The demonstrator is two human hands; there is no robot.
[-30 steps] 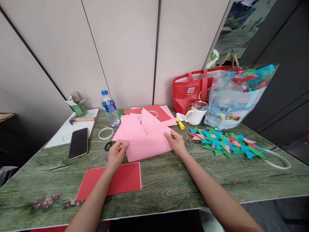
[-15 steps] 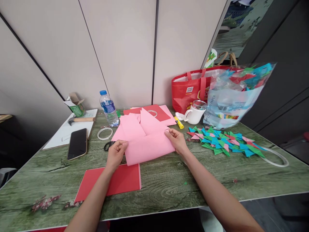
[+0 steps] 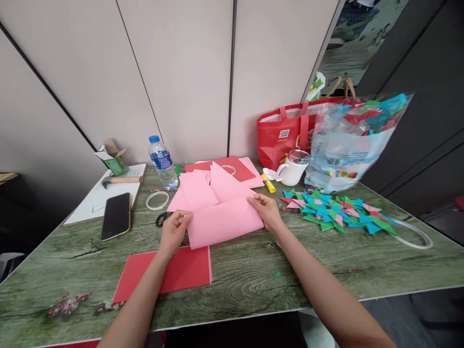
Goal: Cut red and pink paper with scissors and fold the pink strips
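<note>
A sheet of pink paper (image 3: 224, 223) is stretched between my hands above the table, its lower edge curving toward me. My left hand (image 3: 175, 231) pinches its left edge, and my right hand (image 3: 266, 211) pinches the upper right corner. Just behind it lie folded pink paper pieces (image 3: 197, 188), partly covered by the sheet. A red paper stack (image 3: 184, 270) with a pink edge lies under my left forearm. Beside my left hand the black handles of scissors (image 3: 161, 220) show; their blades are hidden.
At the left are a phone (image 3: 116, 216), a hammer (image 3: 123, 179), a water bottle (image 3: 164, 164) and a white ring (image 3: 157, 200). On the right stand a white mug (image 3: 293, 170), a glue stick (image 3: 268, 183), a plastic bag (image 3: 337, 159) and a pile of folded paper triangles (image 3: 333, 212).
Almost nothing differs. Both hands keep their hold on the pink paper in the same place; the view has shifted very slightly.
</note>
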